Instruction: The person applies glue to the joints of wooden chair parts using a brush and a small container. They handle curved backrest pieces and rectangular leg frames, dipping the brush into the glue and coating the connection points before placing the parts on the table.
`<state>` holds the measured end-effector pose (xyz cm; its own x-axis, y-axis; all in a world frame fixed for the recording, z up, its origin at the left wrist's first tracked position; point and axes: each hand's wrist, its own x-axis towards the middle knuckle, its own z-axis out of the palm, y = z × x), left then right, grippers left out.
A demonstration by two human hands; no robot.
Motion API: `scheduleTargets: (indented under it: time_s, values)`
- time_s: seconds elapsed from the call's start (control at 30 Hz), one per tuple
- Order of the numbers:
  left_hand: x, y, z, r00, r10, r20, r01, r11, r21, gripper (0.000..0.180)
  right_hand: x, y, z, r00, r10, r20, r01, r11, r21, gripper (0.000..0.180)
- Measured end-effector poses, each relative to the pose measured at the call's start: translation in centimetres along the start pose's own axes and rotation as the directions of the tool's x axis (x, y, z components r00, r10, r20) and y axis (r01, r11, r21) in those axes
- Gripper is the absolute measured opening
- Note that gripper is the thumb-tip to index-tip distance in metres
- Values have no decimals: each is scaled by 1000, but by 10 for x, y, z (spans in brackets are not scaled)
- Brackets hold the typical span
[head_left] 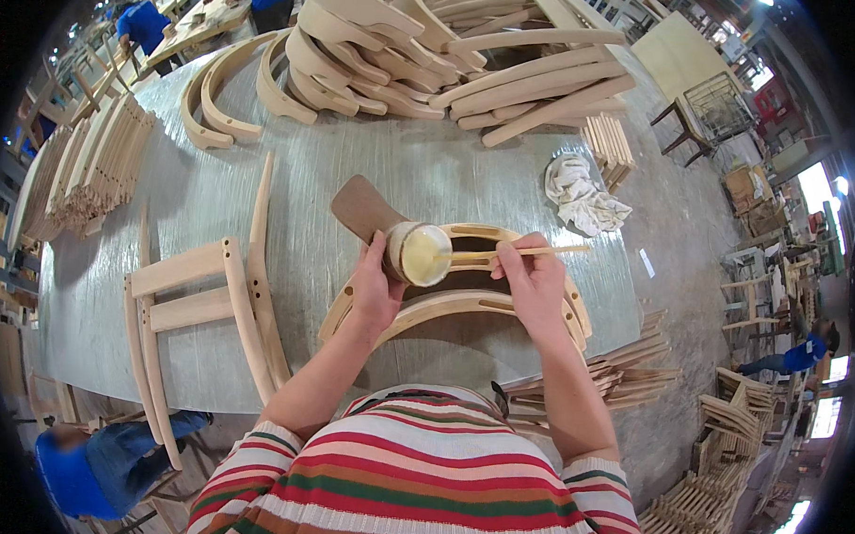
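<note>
hands (pixel 380 289) with thin stick (pixel 472 255), round yellow-filled cup (pixel 401 242)

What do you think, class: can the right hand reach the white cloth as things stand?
Yes, probably: the cloth lies ahead and to the right of the right hand, with only tabletop between them. The hand holds a thin stick, though, which it might need to set down first.

Upper-body garment: horizontally striped knit sweater (pixel 420 479). Stripe colours: off-white, red, pale pink, dark green and brown. A ribbed off-white band crosses the front. Left sleeve (pixel 243 468) and right sleeve (pixel 603 494): matching stripes, ending near the elbow. Left forearm (pixel 322 381) and right forearm (pixel 576 395): bare.
</note>
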<state>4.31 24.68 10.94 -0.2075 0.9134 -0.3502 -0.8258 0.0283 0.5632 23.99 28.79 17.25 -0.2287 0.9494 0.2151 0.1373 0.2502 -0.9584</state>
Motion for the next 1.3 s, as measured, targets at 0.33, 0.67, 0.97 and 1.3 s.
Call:
scheduleTargets:
  time_s: [0.33, 0.67, 0.97, 1.3]
  values:
    - [-7, -2, -4, 999, -36, -28, 35, 999, -37, 34, -19, 31, -10, 945, 327, 32, -255, 668, 699, 4]
    - [3, -13, 5, 992, -121, -21, 121, 992, -21, 36, -23, 66, -1, 798, 602, 25, -385, 477, 790, 10]
    - [19, 6, -25, 995, -24, -98, 21, 999, -35, 36, -28, 74, -27, 878, 460, -131, -263, 693, 671, 11]
    - [30, 24, -37, 996, 47, -74, -53, 996, -70, 35, -35, 85, -2, 921, 267, -284, -198, 948, 248, 8]
